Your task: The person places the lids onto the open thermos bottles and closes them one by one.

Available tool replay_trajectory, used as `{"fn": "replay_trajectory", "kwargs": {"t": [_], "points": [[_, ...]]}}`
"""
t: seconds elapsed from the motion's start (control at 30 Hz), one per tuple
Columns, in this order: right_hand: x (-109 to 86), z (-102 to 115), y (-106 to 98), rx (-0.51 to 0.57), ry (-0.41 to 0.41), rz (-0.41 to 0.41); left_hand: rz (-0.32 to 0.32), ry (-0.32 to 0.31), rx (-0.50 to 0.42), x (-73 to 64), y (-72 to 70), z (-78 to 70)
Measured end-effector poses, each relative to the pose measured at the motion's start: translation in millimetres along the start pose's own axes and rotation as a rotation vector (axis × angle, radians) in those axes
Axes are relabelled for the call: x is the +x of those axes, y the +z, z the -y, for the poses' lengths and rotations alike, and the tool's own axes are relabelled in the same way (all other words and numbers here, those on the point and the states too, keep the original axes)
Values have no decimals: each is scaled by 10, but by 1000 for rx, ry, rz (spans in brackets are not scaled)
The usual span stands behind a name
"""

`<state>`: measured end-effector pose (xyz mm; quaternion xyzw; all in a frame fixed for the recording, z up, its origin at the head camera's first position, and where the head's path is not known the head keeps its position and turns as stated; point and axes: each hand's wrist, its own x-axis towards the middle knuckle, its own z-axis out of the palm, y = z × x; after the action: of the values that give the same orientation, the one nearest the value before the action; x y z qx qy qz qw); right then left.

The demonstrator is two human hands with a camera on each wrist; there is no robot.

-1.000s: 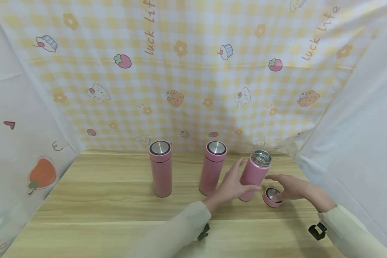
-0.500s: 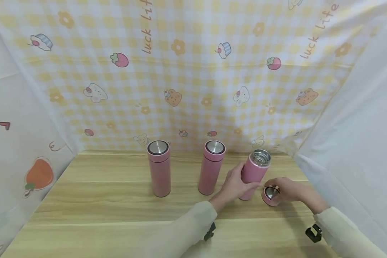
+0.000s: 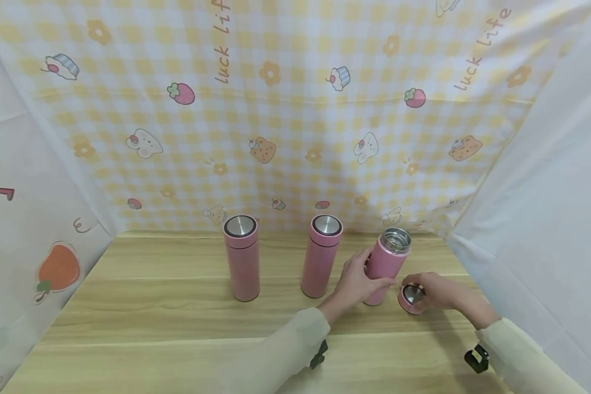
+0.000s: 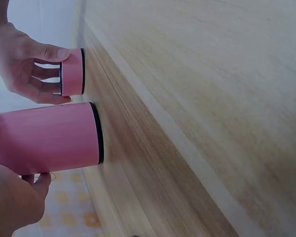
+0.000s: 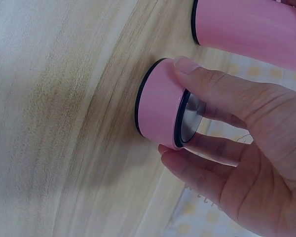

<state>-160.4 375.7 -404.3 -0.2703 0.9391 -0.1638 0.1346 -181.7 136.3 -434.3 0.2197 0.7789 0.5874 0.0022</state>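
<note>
My left hand (image 3: 357, 282) grips an uncapped pink thermos bottle (image 3: 386, 265) by its body, thumb across the front. The bottle's steel mouth is bare, and its black-rimmed base shows at the tabletop in the left wrist view. Just to the right, my right hand (image 3: 438, 291) pinches the pink lid (image 5: 160, 103) between thumb and fingers. This lid has a steel disc on top and a black ring round each end; it is upright, close on the wooden table.
Two capped pink thermos bottles stand upright to the left, one in the middle (image 3: 320, 268) and another farther left (image 3: 243, 271). A yellow checked cloth (image 3: 295, 120) hangs behind the wooden table (image 3: 152, 306), and white cloth (image 3: 537, 219) borders the right side.
The left hand has closed round the open bottle. My right hand has come down and its fingers have taken hold of the lid. The bottles have stayed in place.
</note>
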Motion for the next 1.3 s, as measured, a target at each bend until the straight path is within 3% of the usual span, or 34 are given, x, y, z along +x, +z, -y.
{"fn": "replay_trajectory", "kwargs": {"t": [0.67, 0.8, 1.03, 1.3], "points": [[17, -39, -18, -32, -85, -28, -14, -29, 42, -3, 15, 19], [19, -40, -101, -54, -119, -57, -21, -34, 46, -14, 7, 2], [-16, 41, -276, -68, -90, -71, -21, -34, 25, -22, 0, -20], [-35, 184, -467, 22, -91, -17, -33, -56, 19, -26, 1, -22]]}}
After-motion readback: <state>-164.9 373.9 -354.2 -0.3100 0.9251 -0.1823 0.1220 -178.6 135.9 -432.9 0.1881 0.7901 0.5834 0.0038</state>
